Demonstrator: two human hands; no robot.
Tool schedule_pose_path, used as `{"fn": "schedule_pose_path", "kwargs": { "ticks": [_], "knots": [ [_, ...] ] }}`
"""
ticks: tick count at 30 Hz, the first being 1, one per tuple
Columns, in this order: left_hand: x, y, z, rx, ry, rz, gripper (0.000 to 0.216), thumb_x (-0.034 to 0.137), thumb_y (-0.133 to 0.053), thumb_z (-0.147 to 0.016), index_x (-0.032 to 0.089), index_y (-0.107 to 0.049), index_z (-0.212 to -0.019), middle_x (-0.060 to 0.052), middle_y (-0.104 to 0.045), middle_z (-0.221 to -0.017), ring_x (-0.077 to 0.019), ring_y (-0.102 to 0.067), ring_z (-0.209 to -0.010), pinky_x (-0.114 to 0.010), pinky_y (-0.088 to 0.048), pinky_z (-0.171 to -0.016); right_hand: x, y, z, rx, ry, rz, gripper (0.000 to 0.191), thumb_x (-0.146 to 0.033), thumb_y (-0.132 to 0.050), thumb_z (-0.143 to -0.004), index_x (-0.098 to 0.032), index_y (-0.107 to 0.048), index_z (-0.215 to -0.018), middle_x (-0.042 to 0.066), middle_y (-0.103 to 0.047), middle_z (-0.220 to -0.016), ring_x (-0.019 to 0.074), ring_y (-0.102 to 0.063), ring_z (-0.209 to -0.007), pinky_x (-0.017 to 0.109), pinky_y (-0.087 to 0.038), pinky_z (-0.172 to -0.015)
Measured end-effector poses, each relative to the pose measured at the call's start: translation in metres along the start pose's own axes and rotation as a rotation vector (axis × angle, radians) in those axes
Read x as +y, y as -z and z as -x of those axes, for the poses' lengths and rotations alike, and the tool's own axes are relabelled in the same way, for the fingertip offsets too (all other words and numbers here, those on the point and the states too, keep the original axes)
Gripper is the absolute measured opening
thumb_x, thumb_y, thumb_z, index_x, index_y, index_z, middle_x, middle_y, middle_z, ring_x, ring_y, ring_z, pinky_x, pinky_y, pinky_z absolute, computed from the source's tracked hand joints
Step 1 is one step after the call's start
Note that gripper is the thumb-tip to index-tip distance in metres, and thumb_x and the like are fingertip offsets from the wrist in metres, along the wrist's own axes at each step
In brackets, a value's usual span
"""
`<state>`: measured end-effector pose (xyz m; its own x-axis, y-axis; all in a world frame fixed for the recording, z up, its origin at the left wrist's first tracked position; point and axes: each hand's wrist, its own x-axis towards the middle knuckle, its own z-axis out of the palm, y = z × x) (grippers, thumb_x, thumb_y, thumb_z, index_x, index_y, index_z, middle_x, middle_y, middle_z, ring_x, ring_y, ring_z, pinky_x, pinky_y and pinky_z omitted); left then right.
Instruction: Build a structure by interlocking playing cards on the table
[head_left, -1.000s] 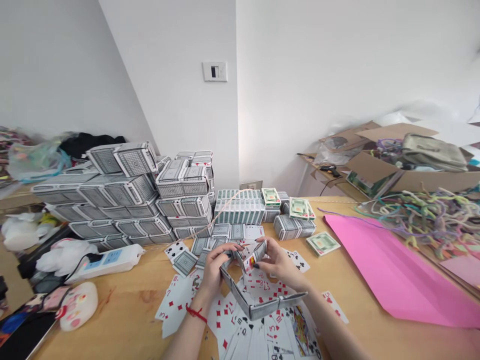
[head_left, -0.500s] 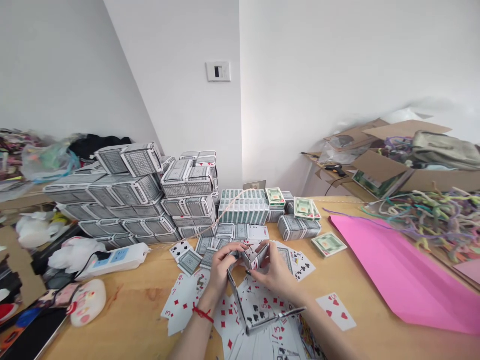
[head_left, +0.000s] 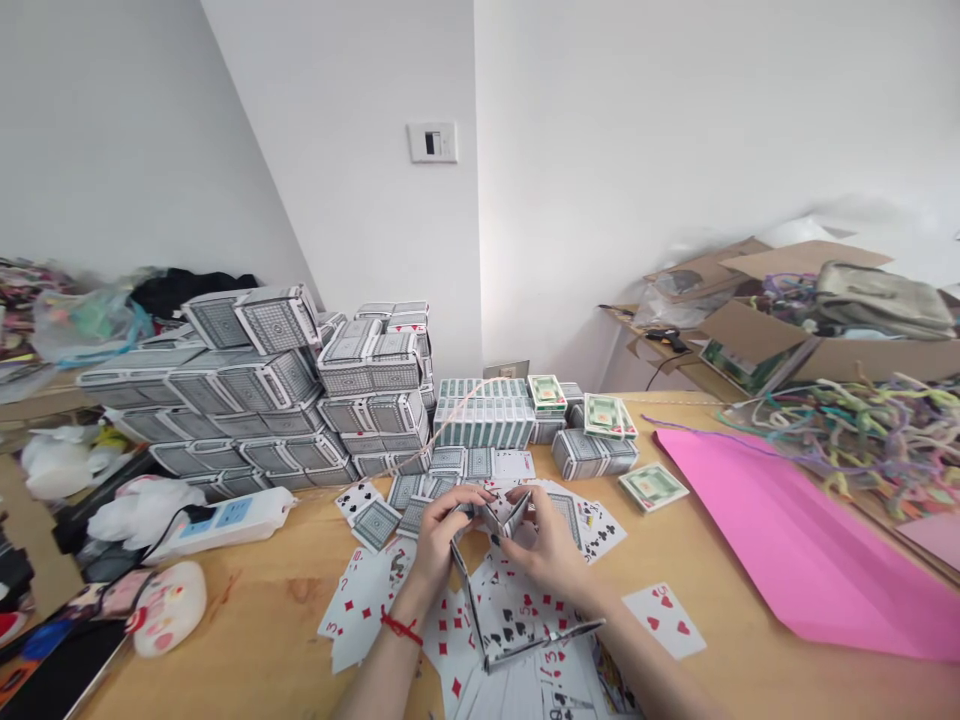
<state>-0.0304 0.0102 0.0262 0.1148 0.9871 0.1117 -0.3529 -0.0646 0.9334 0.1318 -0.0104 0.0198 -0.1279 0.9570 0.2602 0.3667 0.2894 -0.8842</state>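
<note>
The left hand (head_left: 439,530) pinches one part of a folded strip of joined playing cards (head_left: 517,655) between thumb and fingers; the right hand (head_left: 551,548) grips its far end just beside, where the card pieces meet in a V, the exact fingertip contact being partly hidden; the rest of the strip hangs in an angular bend toward the wearer, above a spread of face-up loose cards (head_left: 454,650) on the tabletop (head_left: 262,600); a red cord bracelet (head_left: 401,627) circles the left wrist; a five of hearts (head_left: 666,622) lies apart, beside the right forearm; beyond the hands, more cards lie in front of a row of green-and-white packs (head_left: 484,412), with a grey card block (head_left: 592,455) to its right and a flat green pack (head_left: 652,488) nearer; to the left, tall stacks of grey-patterned card blocks (head_left: 240,385) crowd the back, a white power strip (head_left: 236,520) in front of them; on the right, a pink sheet (head_left: 787,550) covers the surface, and tangled fuzzy stems (head_left: 840,440) bank up against an open cardboard box (head_left: 877,360).
</note>
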Motion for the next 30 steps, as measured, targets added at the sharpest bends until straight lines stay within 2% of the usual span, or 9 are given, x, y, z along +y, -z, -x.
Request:
{"fn": "schedule_pose_path", "kwargs": {
  "ticks": [6, 11, 22, 26, 30],
  "knots": [
    [0.004, -0.004, 0.002, 0.008, 0.015, -0.018, 0.020, 0.011, -0.047, -0.062, 0.016, -0.065, -0.067, -0.008, -0.065, -0.087, -0.0248, -0.058, -0.090, -0.035, -0.048, -0.075, 0.001, -0.001, 0.001, -0.092, 0.006, -0.067, 0.057, -0.016, -0.057, -0.068, -0.025, -0.031, -0.119, 0.003, -0.057, -0.100, 0.0168, -0.056, -0.090, 0.033, -0.044, -0.082],
    [0.006, -0.006, 0.002, 0.000, -0.005, -0.048, 0.022, 0.010, -0.045, -0.061, 0.016, -0.066, -0.067, -0.008, -0.066, -0.087, -0.0255, -0.056, -0.093, -0.034, -0.047, -0.076, 0.003, 0.001, 0.002, -0.094, -0.018, -0.016, 0.044, -0.014, -0.055, -0.067, -0.024, -0.041, -0.108, 0.003, -0.057, -0.103, 0.0180, -0.055, -0.088, 0.033, -0.043, -0.080],
    [0.003, 0.003, 0.000, -0.042, -0.047, -0.154, 0.031, 0.010, -0.045, -0.061, 0.018, -0.070, -0.077, -0.008, -0.066, -0.098, -0.0277, -0.052, -0.105, -0.038, -0.041, -0.088, 0.007, -0.002, 0.001, 0.014, -0.047, 0.041, 0.035, -0.022, -0.063, -0.066, -0.023, -0.043, -0.095, 0.003, -0.060, -0.091, 0.0187, -0.056, -0.083, 0.032, -0.043, -0.074],
    [-0.005, 0.002, -0.001, -0.089, -0.030, -0.196, 0.030, 0.011, -0.047, -0.060, 0.018, -0.070, -0.077, -0.008, -0.067, -0.099, -0.0278, -0.054, -0.103, -0.040, -0.038, -0.092, 0.005, -0.010, 0.004, -0.042, -0.037, 0.063, 0.033, -0.022, -0.064, -0.063, -0.024, -0.044, -0.090, 0.000, -0.061, -0.086, 0.0177, -0.058, -0.076, 0.030, -0.043, -0.069],
    [-0.011, 0.000, 0.000, -0.138, -0.020, -0.175, 0.034, 0.009, -0.044, -0.059, 0.019, -0.070, -0.079, -0.007, -0.066, -0.101, -0.0269, -0.053, -0.105, -0.040, -0.038, -0.093, 0.002, -0.022, 0.009, -0.004, -0.079, 0.099, 0.031, -0.019, -0.061, -0.063, -0.024, -0.041, -0.086, -0.002, -0.060, -0.076, 0.0172, -0.057, -0.067, 0.029, -0.043, -0.064]
  ]
}}
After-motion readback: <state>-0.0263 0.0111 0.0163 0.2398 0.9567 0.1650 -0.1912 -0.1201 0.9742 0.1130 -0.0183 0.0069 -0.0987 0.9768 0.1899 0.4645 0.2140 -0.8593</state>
